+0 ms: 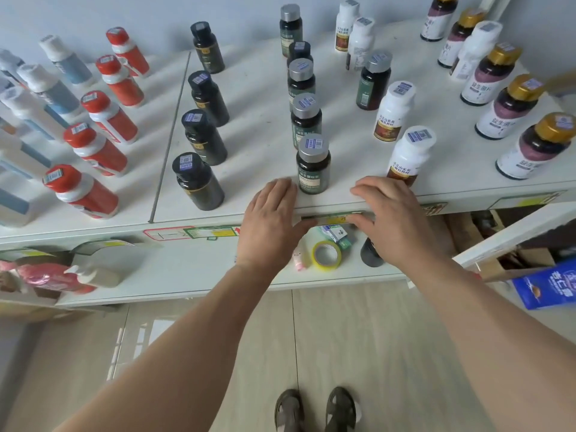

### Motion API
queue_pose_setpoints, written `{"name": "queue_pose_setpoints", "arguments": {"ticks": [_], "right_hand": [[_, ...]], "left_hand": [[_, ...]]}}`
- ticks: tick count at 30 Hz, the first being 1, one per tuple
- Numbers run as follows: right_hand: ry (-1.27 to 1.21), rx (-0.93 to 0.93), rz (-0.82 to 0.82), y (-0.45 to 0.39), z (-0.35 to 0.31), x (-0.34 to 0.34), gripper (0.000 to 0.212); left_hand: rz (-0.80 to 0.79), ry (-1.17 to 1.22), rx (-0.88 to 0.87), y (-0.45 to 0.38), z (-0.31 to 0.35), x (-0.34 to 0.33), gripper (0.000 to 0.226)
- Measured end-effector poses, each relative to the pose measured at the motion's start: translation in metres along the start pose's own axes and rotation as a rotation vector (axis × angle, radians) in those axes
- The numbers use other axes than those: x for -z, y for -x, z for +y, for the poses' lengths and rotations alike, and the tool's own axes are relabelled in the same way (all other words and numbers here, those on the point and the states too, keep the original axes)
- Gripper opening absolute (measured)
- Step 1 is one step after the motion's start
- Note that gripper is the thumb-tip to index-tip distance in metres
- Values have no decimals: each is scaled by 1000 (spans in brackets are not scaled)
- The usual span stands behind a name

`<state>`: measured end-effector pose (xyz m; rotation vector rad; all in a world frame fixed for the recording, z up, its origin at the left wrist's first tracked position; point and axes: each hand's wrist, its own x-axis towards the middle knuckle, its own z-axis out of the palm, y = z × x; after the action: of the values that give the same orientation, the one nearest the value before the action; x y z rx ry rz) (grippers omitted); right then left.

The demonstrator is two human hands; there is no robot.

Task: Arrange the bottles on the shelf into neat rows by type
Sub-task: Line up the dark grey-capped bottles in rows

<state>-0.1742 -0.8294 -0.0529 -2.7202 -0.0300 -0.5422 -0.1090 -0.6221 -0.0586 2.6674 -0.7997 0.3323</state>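
nearest the camera, two feet in dark sandals (314, 410) stand on a pale tiled floor (343, 338). both forearms reach forward to the white shelf (255, 120). the left hand (271, 219) lies flat over the front edge, fingers straight and released, holding nothing. the right hand (396, 219) rests on the same edge just beside it, fingers loosely bent and released, grasping nothing. between and below the hands, on a lower ledge, sit a roll of yellow tape (326, 254) and a few small boxes (335, 232). just beyond the fingertips stands the front silver-capped bottle (313, 165), first of a row of dark silver-capped bottles running back. to its left a row of black-capped bottles (202, 135), then red-capped bottles (96, 126), then white-capped blue bottles (46, 88) at the far left. to the right, white bottles with brown labels (402, 132) stand loosely spaced, the nearest close behind the right hand, and gold-capped bottles (511, 110) line the right end. one silver-capped bottle (374, 81) stands apart from its row, among the white ones
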Motion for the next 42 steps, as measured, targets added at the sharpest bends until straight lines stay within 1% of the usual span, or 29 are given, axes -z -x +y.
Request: {"name": "queue_pose_setpoints", "arguments": {"ticks": [12, 14, 16, 17, 19, 22, 25, 26, 27, 29, 31, 34, 36, 40, 42], "right_hand": [[-7, -9, -59, 3, -4, 6, 38], [-31, -45, -107, 4, -8, 10, 37], [-116, -134, -166, 1, -14, 17, 38], [-175, -178, -180, -2, -18, 22, 41], [-266, -234, -158, -15, -29, 32, 47], [-381, -288, -144, -48, -43, 41, 63], [-460, -317, -265, -80, -53, 42, 79], [-462, -318, -316, -87, -54, 40, 79], [-455, -318, -351, -92, -56, 38, 74], [-435, -320, -357, -99, -57, 36, 57], [-429, -335, -347, -103, -60, 39, 49], [-441, -361, -326, -105, -67, 48, 48], [-454, -385, -287, -104, -72, 54, 48], [-442, -438, -203, -106, -84, 59, 53], [-454, -470, -186, -106, -88, 61, 53]], "left_hand": [[-60, 40, 36, 0, -1, 2, 67], [-90, 60, 61, -1, 0, 4, 68], [-118, 97, 96, -2, 3, 8, 67], [-126, 117, 117, -3, 4, 11, 67], [-136, 169, 158, -8, 9, 18, 67], [-185, 270, 280, -18, 11, 25, 74], [-264, 327, 381, -27, 10, 30, 78], [-280, 345, 393, -30, 9, 32, 76], [-287, 365, 400, -33, 9, 34, 71], [-298, 406, 396, -40, 10, 40, 52], [-329, 488, 397, -45, 9, 48, 38], [-377, 667, 420, -46, 2, 66, 32], [-426, 754, 385, -47, -4, 75, 27], [-551, 1032, 352, -50, -8, 92, 30], [-597, 1115, 334, -51, -11, 98, 33]]}}
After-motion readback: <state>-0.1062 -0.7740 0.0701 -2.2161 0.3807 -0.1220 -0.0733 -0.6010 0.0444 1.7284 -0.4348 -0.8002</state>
